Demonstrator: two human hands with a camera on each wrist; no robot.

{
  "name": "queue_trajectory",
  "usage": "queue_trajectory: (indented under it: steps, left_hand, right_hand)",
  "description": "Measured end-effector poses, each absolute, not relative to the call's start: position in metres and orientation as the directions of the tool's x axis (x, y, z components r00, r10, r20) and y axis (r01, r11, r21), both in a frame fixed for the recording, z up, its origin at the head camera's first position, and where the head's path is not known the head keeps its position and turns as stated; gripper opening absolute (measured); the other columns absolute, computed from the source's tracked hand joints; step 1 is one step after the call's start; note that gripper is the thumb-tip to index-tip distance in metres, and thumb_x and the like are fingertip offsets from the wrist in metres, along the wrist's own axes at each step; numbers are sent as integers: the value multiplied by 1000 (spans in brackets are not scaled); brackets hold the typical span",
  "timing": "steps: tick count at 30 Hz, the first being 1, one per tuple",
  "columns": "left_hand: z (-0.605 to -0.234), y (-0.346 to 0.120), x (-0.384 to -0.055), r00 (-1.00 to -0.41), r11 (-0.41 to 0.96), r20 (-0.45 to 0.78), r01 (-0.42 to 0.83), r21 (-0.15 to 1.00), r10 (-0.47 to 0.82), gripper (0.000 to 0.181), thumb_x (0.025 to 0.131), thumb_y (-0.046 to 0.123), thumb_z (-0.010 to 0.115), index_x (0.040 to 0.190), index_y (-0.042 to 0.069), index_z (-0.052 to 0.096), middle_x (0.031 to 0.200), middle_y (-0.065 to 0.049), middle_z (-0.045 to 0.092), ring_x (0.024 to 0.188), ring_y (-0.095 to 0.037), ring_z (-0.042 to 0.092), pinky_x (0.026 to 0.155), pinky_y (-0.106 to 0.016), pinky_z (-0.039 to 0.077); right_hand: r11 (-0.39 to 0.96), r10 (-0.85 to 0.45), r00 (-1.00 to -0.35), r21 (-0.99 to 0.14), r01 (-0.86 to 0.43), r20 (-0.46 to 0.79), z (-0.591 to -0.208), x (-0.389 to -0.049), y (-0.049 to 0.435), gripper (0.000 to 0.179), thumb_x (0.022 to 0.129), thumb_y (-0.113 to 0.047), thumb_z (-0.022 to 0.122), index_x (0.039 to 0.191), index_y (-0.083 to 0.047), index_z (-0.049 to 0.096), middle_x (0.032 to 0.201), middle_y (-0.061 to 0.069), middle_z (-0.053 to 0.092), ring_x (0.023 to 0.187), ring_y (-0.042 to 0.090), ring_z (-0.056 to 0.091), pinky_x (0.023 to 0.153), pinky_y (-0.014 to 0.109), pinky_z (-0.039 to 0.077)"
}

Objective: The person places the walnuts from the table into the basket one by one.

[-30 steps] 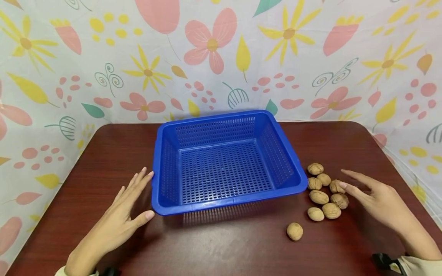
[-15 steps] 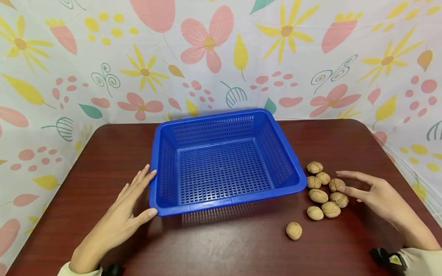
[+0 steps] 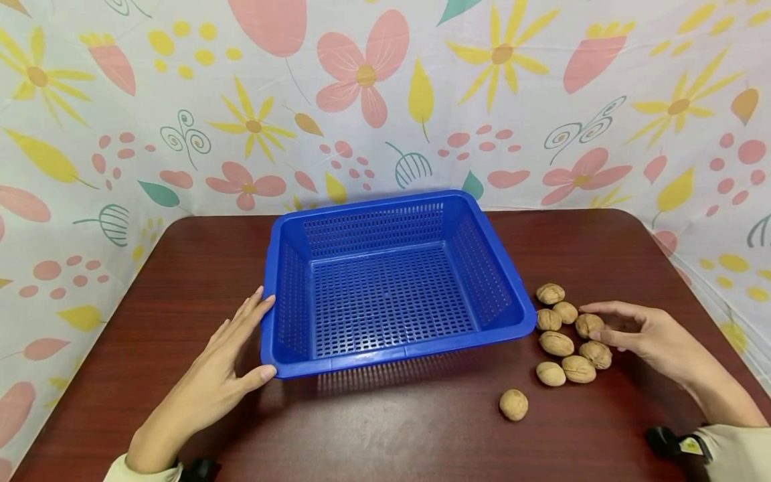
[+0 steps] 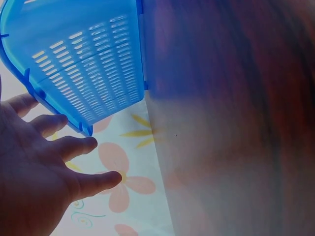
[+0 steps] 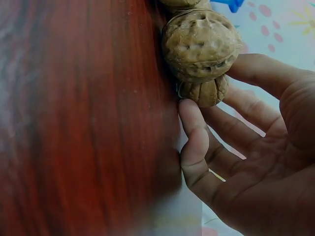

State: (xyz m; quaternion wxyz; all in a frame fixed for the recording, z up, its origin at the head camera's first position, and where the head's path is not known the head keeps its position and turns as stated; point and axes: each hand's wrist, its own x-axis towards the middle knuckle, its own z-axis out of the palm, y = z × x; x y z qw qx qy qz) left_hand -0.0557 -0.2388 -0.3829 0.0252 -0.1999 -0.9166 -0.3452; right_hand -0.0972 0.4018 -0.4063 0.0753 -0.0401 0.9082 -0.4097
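Observation:
A blue perforated plastic basket point(image 3: 385, 294) sits on the dark red table. My left hand point(image 3: 207, 381) is at its left side, fingertips on the left rim and thumb at the near left corner, fingers nearly straight. In the left wrist view, the fingers point(image 4: 74, 145) are spread by the basket's rim. To the right of the basket lies a cluster of walnuts. My right hand point(image 3: 668, 348) has thumb and index finger on either side of one walnut point(image 3: 587, 325), pinching it on the table. The right wrist view shows a nearer walnut point(image 5: 202, 46) partly covering this one.
One walnut point(image 3: 514, 405) lies apart from the group, nearer the front. The basket's right rim is close to the cluster. Behind the table point(image 3: 385, 428) hangs a white cloth point(image 3: 385, 154) with flowers and leaves.
My right hand has moved in to the walnut, and its thumb and index finger have closed on its sides. The left hand has come slightly right, onto the basket's rim.

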Motion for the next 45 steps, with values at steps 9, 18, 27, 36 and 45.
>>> queue_trajectory:
  steps: [9, 18, 27, 36, 45]
  left_hand:
    - [-385, -240, -56, -912, 674, 201, 400, 621, 357, 97, 88, 54, 79, 167, 31, 28, 177, -4, 17, 162, -40, 17, 113, -83, 17]
    - [-385, -239, -58, -909, 681, 215, 411, 606, 358, 97, 88, 58, 78, 167, 30, 29, 177, -6, 19, 160, -47, 20, 114, -81, 19]
    - [-388, -239, -59, -906, 683, 232, 421, 597, 355, 97, 88, 64, 75, 166, 30, 30, 176, -9, 22, 160, -46, 21, 113, -81, 21]
    - [-387, -240, -59, -906, 694, 230, 420, 585, 355, 96, 88, 61, 76, 167, 31, 29, 176, -5, 20, 160, -46, 22, 113, -81, 20]
    - [-385, -240, -59, -912, 705, 215, 406, 581, 349, 98, 87, 53, 81, 167, 31, 28, 176, -8, 21, 158, -50, 23, 112, -82, 21]
  right_hand:
    - [673, -150, -984, -739, -33, -92, -406, -95, 399, 36, 97, -9, 74, 133, -12, 69, 103, -23, 69, 81, 0, 62, 62, 24, 45]
    - [711, -121, -989, -703, -27, -85, -402, -92, 400, 36, 99, -16, 74, 134, -9, 68, 105, -29, 68, 85, -4, 63, 64, 22, 47]
    - [714, -114, -993, -696, -76, -9, -383, -89, 395, 36, 99, -14, 74, 134, -10, 67, 110, -37, 65, 92, -14, 64, 67, 14, 49]
    - [655, -177, -983, -738, -162, 59, -358, -89, 373, 39, 97, -4, 74, 135, -11, 67, 116, -31, 71, 95, -9, 72, 75, 7, 52]
    - [661, -212, -966, -706, -254, 149, -327, -93, 337, 44, 95, 2, 73, 137, -11, 68, 120, -22, 71, 92, -1, 73, 77, 9, 54]
